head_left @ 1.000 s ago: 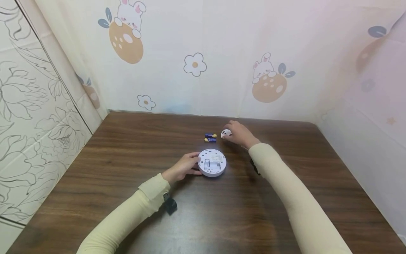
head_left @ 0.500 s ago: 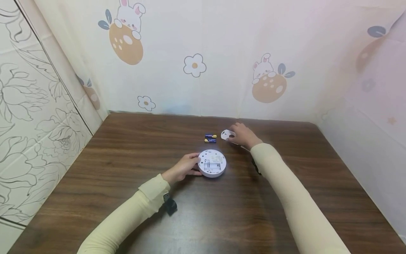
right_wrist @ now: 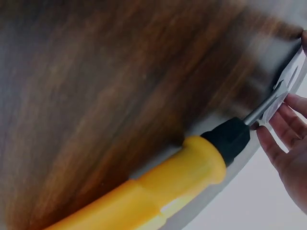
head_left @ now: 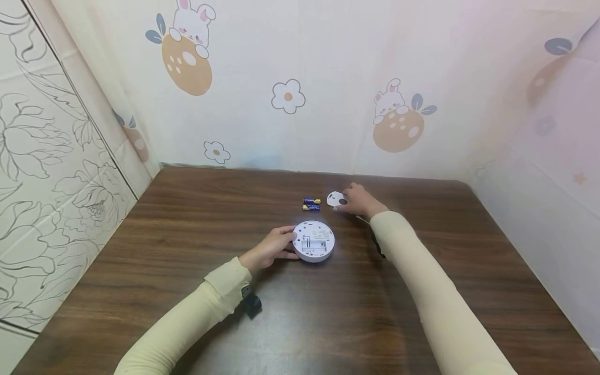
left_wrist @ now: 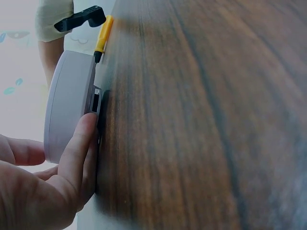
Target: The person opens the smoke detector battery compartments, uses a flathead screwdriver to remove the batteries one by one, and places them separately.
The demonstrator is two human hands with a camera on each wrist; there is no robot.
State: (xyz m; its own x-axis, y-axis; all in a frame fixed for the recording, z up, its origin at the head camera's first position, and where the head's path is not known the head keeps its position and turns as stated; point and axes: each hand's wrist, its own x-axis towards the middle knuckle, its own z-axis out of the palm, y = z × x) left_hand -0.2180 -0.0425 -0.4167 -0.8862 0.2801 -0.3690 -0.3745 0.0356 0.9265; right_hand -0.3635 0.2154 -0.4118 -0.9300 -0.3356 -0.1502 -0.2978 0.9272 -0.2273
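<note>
A round white smoke detector (head_left: pixel 316 229) lies back up on the table, its battery compartment uncovered. My left hand (head_left: pixel 274 246) grips its left rim, thumb above and fingers along the side; the left wrist view shows the detector (left_wrist: pixel 69 105) edge-on. Farther right, a thin white mounting plate (head_left: pixel 334 199) with a hole rests on the table. My right hand (head_left: pixel 360 201) touches its right side with loosely spread fingers (right_wrist: pixel 269 143). In the right wrist view, a yellow-handled screwdriver (right_wrist: pixel 182 170) points its shaft at the plate (right_wrist: pixel 291 76); from the head my right arm mostly hides it.
Two blue and yellow batteries (head_left: pixel 311 201) lie side by side left of the plate, behind the detector. The brown wooden table (head_left: pixel 300 323) meets a printed curtain (head_left: pixel 337 62) at its back edge. Small black cameras (head_left: pixel 252 303) hang at the wrists.
My right hand has drawn back slightly to the right, uncovering more of the mounting plate, which stays nearly in place. The left hand and the smoke detector have not moved.
</note>
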